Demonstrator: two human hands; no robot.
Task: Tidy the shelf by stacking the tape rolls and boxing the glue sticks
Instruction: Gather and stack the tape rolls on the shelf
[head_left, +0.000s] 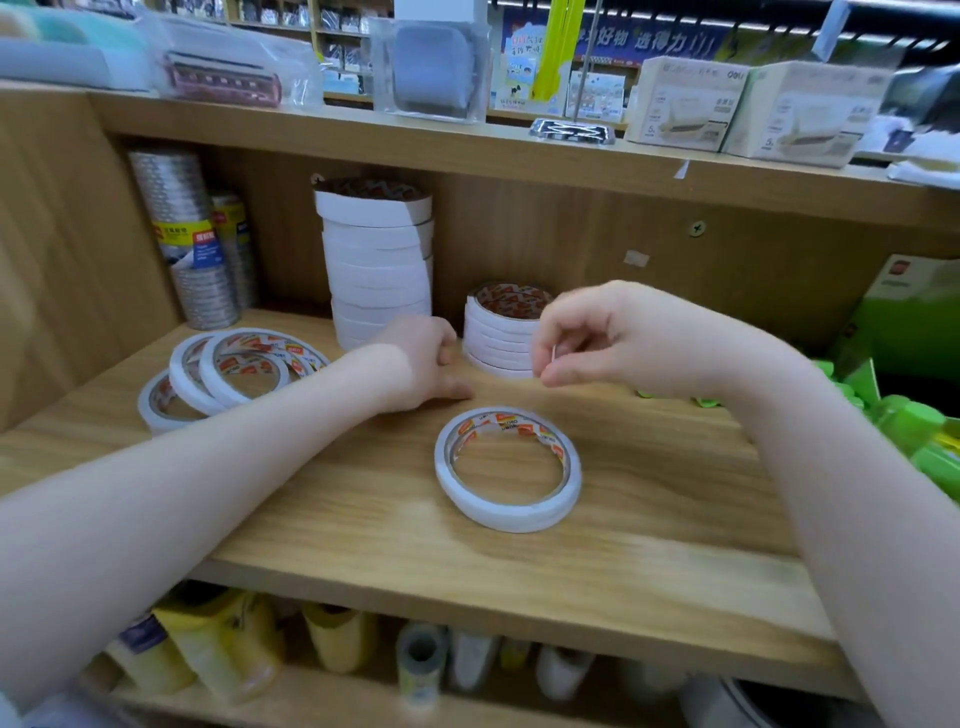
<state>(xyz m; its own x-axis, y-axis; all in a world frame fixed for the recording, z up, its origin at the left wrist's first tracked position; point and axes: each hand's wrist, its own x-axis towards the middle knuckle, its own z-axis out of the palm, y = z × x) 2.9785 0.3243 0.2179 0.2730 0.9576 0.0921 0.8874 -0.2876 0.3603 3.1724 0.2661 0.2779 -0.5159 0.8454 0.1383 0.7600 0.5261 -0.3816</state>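
At the far left of the light wooden shelf board (649, 525), silvery foil-wrapped rolls with yellow and blue labels (195, 244) stand upright against the back corner. In front of them, loose flat white tape rolls with red and orange printed cores (228, 376) lie overlapping one another on the board. Behind and just to the right rises a tall stack of wide white tape rolls (376, 265), leaning slightly.

The left hand (423, 364) rests on the board just before the foot of that tall stack, its fingers curled under and its thumb lying flat on the wood; it holds nothing that can be seen. Next to it stands a short stack of thin white tape rolls (498, 335), neatly piled. Nearer the front edge, a pair of thin white tape rolls (506, 470) lies flat, one on top of the other, well apart from both hands.

The right hand (618, 338) hovers above the board in front of the short stack, thumb and forefinger brought close together in a pinch; what, if anything, lies between them is too small to tell.

At the right edge sits an open bright green cardboard box (914, 317), with bright green glue sticks (904, 421) piled loosely beside it; the box's contents are out of sight.
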